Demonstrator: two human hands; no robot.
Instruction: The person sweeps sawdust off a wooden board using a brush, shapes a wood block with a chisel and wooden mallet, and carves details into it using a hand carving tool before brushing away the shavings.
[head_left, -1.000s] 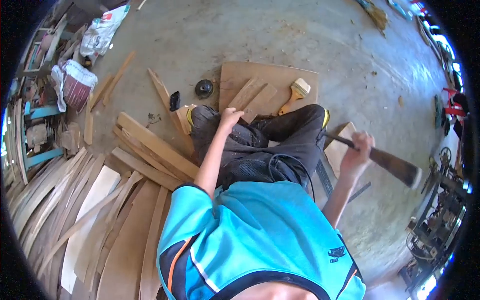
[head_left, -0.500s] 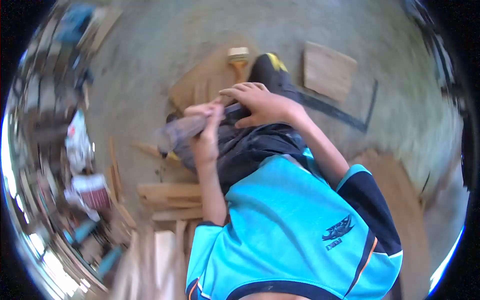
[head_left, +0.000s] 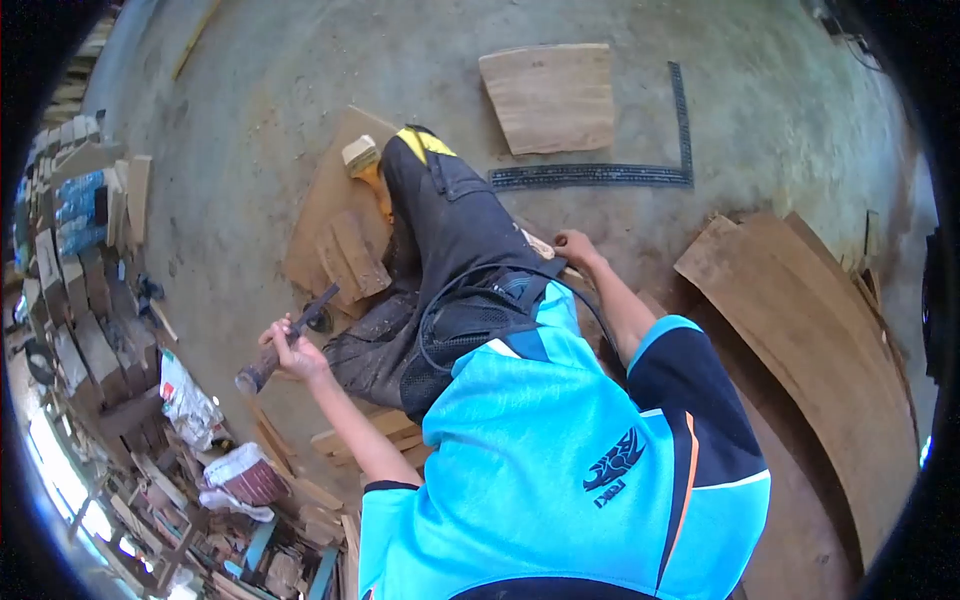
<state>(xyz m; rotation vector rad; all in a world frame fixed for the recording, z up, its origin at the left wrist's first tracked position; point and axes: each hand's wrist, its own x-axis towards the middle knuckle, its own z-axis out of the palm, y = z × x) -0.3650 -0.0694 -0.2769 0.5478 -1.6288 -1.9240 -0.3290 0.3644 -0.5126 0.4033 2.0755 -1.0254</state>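
Note:
On the left, my left hand (head_left: 292,352) is closed around the dark handle of a chisel-like tool (head_left: 258,374), whose narrow blade points up and right. Beyond it, two small wood pieces (head_left: 350,250) lie on a brown board (head_left: 325,200), beside a brush (head_left: 372,178) with an orange handle. My right hand (head_left: 578,248) is low beside my right thigh, fingers curled, next to a pale wooden piece (head_left: 540,245); what it grips is too small to make out.
A flat wood piece (head_left: 550,98) and a black L-shaped square (head_left: 600,177) lie on the floor ahead. Large curved boards (head_left: 800,330) are at the right. At the left are stacked wood (head_left: 100,350), a white sack (head_left: 190,400) and another bag (head_left: 250,475).
The tool has passed from my right hand to my left. My left hand has moved left, and my right hand has drawn back to the right. The view has turned right.

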